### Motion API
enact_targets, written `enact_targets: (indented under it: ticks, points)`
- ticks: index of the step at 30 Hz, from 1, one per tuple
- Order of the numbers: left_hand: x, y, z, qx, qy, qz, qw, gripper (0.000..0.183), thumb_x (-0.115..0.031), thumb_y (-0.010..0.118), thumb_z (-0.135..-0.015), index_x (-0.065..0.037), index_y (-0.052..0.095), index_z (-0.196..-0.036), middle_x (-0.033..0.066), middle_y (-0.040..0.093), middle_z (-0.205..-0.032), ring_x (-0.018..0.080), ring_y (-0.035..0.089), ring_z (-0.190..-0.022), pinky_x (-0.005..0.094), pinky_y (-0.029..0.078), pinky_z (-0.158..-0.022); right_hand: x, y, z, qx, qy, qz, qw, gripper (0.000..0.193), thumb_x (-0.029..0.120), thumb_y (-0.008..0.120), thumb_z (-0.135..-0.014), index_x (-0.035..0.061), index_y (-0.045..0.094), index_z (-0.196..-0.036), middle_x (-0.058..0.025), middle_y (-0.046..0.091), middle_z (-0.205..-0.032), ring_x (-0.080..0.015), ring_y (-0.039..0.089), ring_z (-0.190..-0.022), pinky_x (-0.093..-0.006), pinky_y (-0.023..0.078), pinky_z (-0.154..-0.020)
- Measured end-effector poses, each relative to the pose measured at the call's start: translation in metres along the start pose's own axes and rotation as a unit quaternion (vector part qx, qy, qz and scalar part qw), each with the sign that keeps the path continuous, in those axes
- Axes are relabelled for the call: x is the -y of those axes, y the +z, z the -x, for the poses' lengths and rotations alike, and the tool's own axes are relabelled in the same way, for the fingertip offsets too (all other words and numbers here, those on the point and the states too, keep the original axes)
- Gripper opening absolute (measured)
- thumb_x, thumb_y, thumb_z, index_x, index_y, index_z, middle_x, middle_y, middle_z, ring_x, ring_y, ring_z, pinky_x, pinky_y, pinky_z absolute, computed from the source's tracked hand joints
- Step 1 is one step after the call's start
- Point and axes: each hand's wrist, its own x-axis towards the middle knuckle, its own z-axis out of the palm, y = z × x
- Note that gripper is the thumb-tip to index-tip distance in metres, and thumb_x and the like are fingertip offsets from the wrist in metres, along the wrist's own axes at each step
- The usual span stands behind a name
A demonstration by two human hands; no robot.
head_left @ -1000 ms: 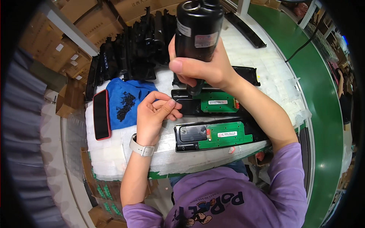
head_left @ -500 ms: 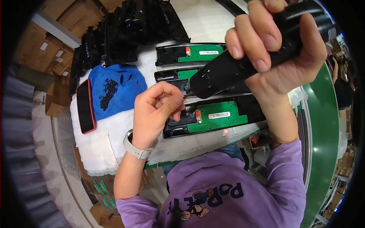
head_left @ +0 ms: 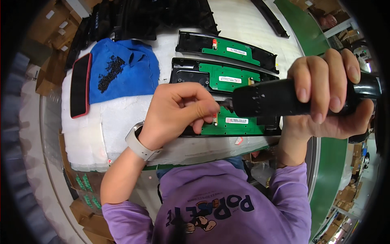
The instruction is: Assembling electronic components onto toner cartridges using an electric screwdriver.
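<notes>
My right hand (head_left: 325,89) is wrapped round a black electric screwdriver (head_left: 268,97), held nearly level with its tip to the left. My left hand (head_left: 183,110) pinches at that tip; whatever lies between thumb and forefinger is too small to make out. Below both hands lies the nearest black plastic panel (head_left: 195,131), carrying a green circuit board (head_left: 231,129) with a white label and a red connector. Behind it rest a second panel with a board (head_left: 219,79) and a third one (head_left: 231,51). Small black screws (head_left: 110,75) are heaped on a blue cloth (head_left: 140,77).
A phone with a red case (head_left: 80,86) lies left of the cloth. More black panels (head_left: 134,18) are stacked at the back left, and a narrow black strip (head_left: 270,18) lies at the back right. White padding (head_left: 122,118) covers the table. Cardboard boxes (head_left: 53,69) stand at the left.
The screwdriver has swung from a slant to nearly level as my right hand moved down and right. My left hand shifted slightly right, still at the tip. The whole view has shifted too.
</notes>
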Motion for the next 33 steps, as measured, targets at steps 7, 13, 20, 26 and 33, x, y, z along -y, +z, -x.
enact_targets:
  ticks: [7,13,20,26,33]
  points:
    - [0.007,-0.002,-0.002,0.005,0.079,-0.038,0.996,0.013,-0.006,0.051,-0.087,0.002,0.055,-0.096,0.0110,0.064,-0.085,0.0098,0.059,-0.069,0.0192,0.047,-0.062,-0.002,-0.003,0.006,-0.022,0.083,0.072,0.994,0.032,0.026,0.064,-0.077,0.0068,0.043,-0.090,0.0020,0.052,-0.059,-0.0076,0.052,-0.040,-0.0227,0.044,-0.043]
    - [0.021,-0.009,-0.010,-0.057,0.117,0.064,0.989,0.017,-0.012,0.033,-0.093,-0.003,0.045,-0.101,0.0179,0.055,-0.112,0.0187,0.056,-0.100,0.0268,0.040,-0.088,-0.017,-0.011,0.008,0.150,0.113,0.161,0.969,0.037,0.033,0.066,-0.078,0.0095,0.043,-0.094,0.0024,0.054,-0.065,-0.0069,0.055,-0.045,-0.0198,0.044,-0.043]
    - [0.032,-0.002,-0.010,-0.086,0.183,-0.007,0.979,0.018,-0.005,0.026,-0.092,-0.001,0.041,-0.103,0.0205,0.051,-0.118,0.0252,0.053,-0.112,0.0292,0.041,-0.092,-0.023,-0.006,0.009,0.120,0.104,0.175,0.972,0.036,0.031,0.064,-0.076,0.0087,0.042,-0.093,0.0020,0.054,-0.065,-0.0074,0.053,-0.043,-0.0216,0.043,-0.044]
    - [0.033,0.005,-0.009,-0.095,0.151,0.016,0.984,0.020,-0.006,0.024,-0.093,-0.001,0.041,-0.103,0.0193,0.051,-0.116,0.0266,0.053,-0.111,0.0287,0.044,-0.088,-0.031,0.000,0.005,0.107,0.140,0.229,0.957,0.035,0.029,0.064,-0.073,0.0101,0.040,-0.089,0.0035,0.050,-0.058,-0.0081,0.050,-0.041,-0.0238,0.042,-0.043]
    - [0.029,0.006,-0.008,-0.106,0.115,0.106,0.982,0.019,-0.010,0.029,-0.096,-0.002,0.044,-0.104,0.0165,0.053,-0.114,0.0254,0.055,-0.109,0.0285,0.045,-0.088,-0.030,0.016,-0.003,0.155,0.217,0.236,0.934,0.036,0.030,0.066,-0.073,0.0119,0.039,-0.089,0.0028,0.050,-0.059,-0.0095,0.048,-0.041,-0.0254,0.041,-0.044]
